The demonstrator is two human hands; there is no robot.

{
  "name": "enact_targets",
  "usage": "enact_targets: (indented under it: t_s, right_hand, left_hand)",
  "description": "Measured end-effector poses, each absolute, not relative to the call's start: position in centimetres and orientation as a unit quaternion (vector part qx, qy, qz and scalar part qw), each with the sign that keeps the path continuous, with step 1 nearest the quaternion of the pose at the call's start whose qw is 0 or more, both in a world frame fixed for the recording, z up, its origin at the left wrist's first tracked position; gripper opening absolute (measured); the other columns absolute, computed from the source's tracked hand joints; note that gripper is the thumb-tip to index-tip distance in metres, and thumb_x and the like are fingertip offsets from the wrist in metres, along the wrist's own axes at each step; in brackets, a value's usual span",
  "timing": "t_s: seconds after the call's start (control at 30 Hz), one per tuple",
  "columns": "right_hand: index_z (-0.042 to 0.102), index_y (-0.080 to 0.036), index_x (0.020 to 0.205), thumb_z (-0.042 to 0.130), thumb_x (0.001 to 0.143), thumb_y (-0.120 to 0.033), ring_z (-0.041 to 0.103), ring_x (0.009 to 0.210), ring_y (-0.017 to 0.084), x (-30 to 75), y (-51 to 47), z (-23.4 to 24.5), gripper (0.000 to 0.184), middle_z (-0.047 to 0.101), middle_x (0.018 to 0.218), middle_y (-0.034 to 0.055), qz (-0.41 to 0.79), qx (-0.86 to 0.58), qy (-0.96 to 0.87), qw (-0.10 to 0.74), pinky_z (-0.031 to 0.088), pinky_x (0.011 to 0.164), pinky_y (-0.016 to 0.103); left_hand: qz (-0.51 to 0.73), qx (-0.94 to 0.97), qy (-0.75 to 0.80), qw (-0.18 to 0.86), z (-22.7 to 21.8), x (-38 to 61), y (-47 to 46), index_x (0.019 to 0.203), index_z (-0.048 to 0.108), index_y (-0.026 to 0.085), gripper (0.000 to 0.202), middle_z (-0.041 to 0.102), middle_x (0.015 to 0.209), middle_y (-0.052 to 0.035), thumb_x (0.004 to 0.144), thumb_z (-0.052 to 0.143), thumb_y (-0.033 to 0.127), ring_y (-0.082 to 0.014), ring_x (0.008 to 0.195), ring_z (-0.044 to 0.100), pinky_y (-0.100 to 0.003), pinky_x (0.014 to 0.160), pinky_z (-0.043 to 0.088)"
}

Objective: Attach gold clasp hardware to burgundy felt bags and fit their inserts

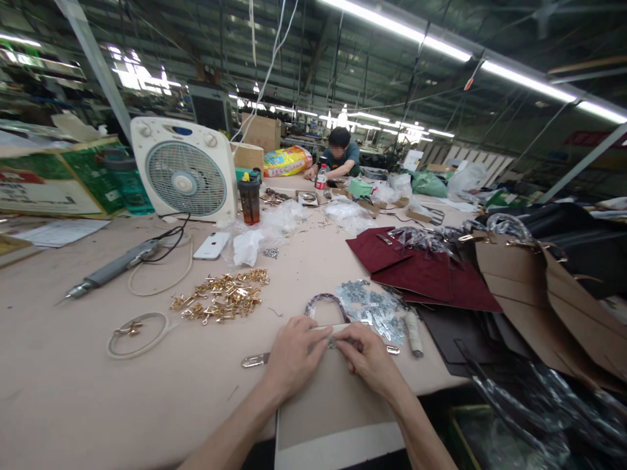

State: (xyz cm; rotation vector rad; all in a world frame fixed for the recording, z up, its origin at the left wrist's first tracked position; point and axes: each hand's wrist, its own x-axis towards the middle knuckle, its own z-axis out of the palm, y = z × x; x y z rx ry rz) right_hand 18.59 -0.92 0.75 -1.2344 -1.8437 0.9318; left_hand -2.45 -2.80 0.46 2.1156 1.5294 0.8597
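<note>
Overhanging beige panel (337, 398), pale lower band (343, 445)

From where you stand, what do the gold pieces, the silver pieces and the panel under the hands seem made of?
Gold pieces: probably metal with a polished gold finish, since they glint.
Silver pieces: likely thin, shiny sheet metal; flat, with bright reflections.
Panel: perhaps leather or a look-alike; its brownish, smooth, matte face leaves it open.

Smooth matt panel (336, 401), glossy handle (325, 297), shiny metal fittings (223, 299).
</note>
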Motion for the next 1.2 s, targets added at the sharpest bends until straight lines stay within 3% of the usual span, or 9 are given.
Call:
enact_targets:
  t_s: [0.2,0.63,0.83,0.97,1.2]
  right_hand:
    - [0.074,-0.022,0.096,0.063,0.097,-0.042,0.058,0.05,0.008,18.8,-0.7,0.7,0.022,0.064,0.094,0.0009,0.411,-0.466,-0.708,0.336,0.048,0.048,0.022]
    - [0.076,-0.022,0.096,0.064,0.097,-0.037,0.06,0.05,0.008,18.9,-0.4,0.3,0.019,0.06,0.09,-0.0006,0.42,-0.46,-0.71,0.329,0.047,0.048,0.022]
    - [0.075,-0.024,0.1,0.062,0.099,-0.036,0.059,0.052,0.008,18.8,-0.7,0.5,0.018,0.061,0.096,0.0003,0.403,-0.465,-0.716,0.331,0.047,0.05,0.023]
    - [0.075,-0.025,0.098,0.061,0.1,-0.032,0.059,0.056,0.009,18.7,-1.3,0.7,0.016,0.061,0.094,-0.0001,0.379,-0.461,-0.724,0.346,0.049,0.058,0.026]
    - [0.073,-0.025,0.097,0.061,0.101,-0.03,0.062,0.064,0.012,18.7,-1.6,0.5,0.014,0.064,0.094,0.0007,0.36,-0.465,-0.725,0.36,0.05,0.064,0.027]
  left_hand:
    - [0.317,0.758,0.531,0.206,0.0,-2.7,-2.7,0.124,0.075,0.042,0.029,0.07,0.121,-0.0029,0.099,0.064,0.032,-0.0262,0.121,0.058,-0.046,0.104,0.048]
    - [0.372,0.711,0.53,0.275,-0.2,-2.8,-2.0,0.097,0.083,0.032,0.015,0.074,0.112,-0.0047,0.089,0.072,0.028,-0.0271,0.117,0.062,-0.045,0.106,0.048]
    - [0.377,0.726,0.512,0.261,-0.1,-3.1,-2.5,0.105,0.081,0.033,0.025,0.073,0.116,-0.0028,0.09,0.066,0.019,-0.0252,0.119,0.06,-0.045,0.108,0.047]
    - [0.366,0.745,0.502,0.242,-0.3,-3.2,-2.4,0.113,0.079,0.034,0.023,0.073,0.118,-0.0033,0.095,0.067,0.027,-0.0254,0.12,0.059,-0.045,0.107,0.047]
    - [0.36,0.747,0.521,0.202,-0.6,-2.5,-2.2,0.103,0.081,0.033,0.014,0.074,0.115,-0.0033,0.094,0.072,0.029,-0.026,0.117,0.061,-0.045,0.102,0.049]
